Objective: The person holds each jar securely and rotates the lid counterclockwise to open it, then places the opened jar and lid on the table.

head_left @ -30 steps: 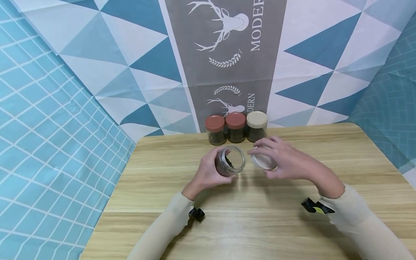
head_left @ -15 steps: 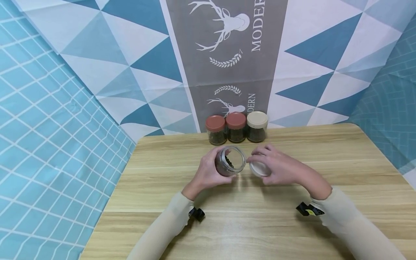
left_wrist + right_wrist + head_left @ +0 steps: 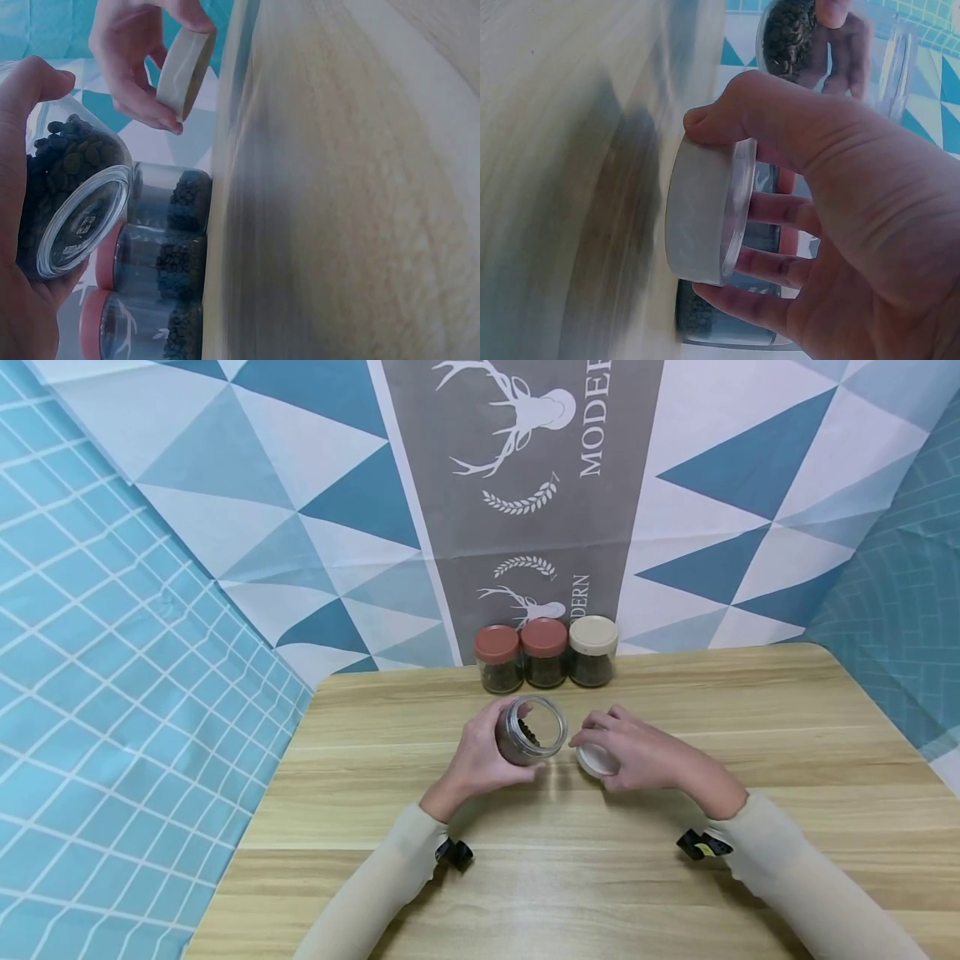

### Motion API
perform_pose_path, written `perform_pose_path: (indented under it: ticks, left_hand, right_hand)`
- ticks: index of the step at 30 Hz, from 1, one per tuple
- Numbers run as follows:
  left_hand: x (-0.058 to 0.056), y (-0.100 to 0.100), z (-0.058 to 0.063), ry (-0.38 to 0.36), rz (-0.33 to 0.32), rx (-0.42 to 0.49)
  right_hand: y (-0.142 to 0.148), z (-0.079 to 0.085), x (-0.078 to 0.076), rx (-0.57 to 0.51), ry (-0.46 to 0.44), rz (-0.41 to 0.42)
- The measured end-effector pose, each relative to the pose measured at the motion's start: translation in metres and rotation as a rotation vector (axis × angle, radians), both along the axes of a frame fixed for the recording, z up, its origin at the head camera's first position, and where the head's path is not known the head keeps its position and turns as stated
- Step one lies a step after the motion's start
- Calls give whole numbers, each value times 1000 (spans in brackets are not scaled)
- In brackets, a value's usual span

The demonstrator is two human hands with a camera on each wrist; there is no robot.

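One blue gridded sheet is hanging at 9 o'clock, alongside the wooden bench; clock centre is sitting at the uncapped jar, patterned backdrop at 12. At 8 o'clock, left hand is holding that jar above the bench, its grip clamping round the glass. At 11, a first red-lidded jar is standing upright. At centre, the uncapped jar is leaning, mouth facing up and toward the 3 o'clock side; dark bean-like pieces are lying inside. At 12, a second red-lidded jar is standing; at 1, a cream-lidded jar. These three are standing side by side by the backdrop, dark contents showing through the glass. At 4, a pale lid is hovering off the bench, near the jar mouth but apart from it. At 3, right hand is pinching that lid, its grip clamping the edge between thumb and fingers.
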State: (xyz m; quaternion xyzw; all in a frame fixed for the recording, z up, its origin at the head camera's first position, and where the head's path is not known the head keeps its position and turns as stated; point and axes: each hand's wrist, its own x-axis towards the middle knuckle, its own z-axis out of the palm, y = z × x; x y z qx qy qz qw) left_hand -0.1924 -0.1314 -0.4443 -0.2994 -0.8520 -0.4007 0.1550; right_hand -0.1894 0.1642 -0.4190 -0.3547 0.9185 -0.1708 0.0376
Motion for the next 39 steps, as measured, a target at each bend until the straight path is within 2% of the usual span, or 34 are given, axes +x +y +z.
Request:
perform_pose_path:
  ticks: [9,16,25,39]
  left_hand:
    - [1,1,0,-18,4,-3]
    - [1,1,1,12,-4,-4]
    - [-2,0,-1,45,-26,18]
    - [-1,1,2,30,-32,34]
  right_hand:
    - [-1,-9,-2,38,-19,3]
    - [0,-13,-3,63,-42,0]
    - [2,-14,-4,91,-65,3]
    - [3,-13,-4,66,-99,-11]
